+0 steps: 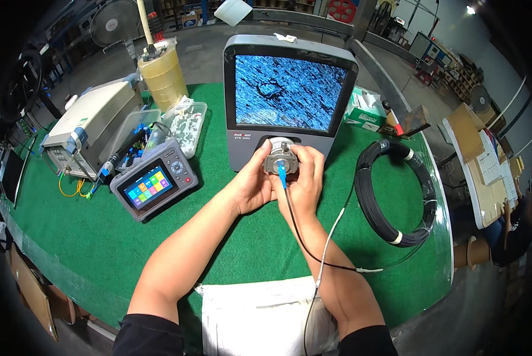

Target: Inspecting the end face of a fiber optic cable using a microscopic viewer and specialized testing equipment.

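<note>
My left hand (253,184) and my right hand (304,185) close from both sides around a round metal connector mount (274,161) on the front of a grey inspection microscope (331,142). Fingers and thumbs press on the mount's sides. Plugged into its centre is a blue fiber connector (282,174), whose thin black cable (301,240) runs down over my right forearm. Above the hands, the microscope's screen (287,89) shows a blue, scratched-looking surface with a dark ring-like mark. Some fingertips are hidden behind the mount.
Right of the microscope lies a coil of black cable (367,196), with a green tissue box (364,110) behind. On the left are a handheld tester (180,181), a clear tub (189,121) of small white parts, and a boxy instrument (94,124). White paper (260,320) lies in front.
</note>
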The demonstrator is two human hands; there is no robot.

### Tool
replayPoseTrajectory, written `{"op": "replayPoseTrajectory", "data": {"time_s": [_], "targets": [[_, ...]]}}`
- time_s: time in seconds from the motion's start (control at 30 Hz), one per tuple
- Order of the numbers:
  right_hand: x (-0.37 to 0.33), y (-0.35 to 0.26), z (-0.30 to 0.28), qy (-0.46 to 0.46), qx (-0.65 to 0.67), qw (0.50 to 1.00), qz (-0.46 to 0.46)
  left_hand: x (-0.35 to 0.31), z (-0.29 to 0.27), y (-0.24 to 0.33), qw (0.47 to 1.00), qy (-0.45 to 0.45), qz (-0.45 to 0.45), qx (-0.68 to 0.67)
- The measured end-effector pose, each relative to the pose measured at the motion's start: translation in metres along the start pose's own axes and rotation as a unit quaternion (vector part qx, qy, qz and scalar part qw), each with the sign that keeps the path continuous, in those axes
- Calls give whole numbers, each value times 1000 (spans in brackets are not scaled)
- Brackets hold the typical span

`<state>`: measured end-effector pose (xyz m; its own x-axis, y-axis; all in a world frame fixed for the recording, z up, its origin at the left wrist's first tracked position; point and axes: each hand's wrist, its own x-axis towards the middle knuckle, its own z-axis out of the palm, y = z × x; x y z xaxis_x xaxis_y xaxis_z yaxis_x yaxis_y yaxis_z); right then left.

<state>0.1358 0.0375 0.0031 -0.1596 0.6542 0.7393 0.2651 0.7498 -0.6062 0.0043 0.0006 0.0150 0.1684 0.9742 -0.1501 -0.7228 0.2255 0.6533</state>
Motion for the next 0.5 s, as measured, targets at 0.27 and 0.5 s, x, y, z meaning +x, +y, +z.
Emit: {"op": "replayPoseTrajectory", "data": {"time_s": [0.27, 0.5], "targets": [[-1, 4, 1, -5, -7, 1000, -14, 1, -6, -1, 1000, -13, -2, -14], [-1, 3, 1, 0, 44, 999, 13, -2, -11, -4, 998, -44, 21, -38]]}}
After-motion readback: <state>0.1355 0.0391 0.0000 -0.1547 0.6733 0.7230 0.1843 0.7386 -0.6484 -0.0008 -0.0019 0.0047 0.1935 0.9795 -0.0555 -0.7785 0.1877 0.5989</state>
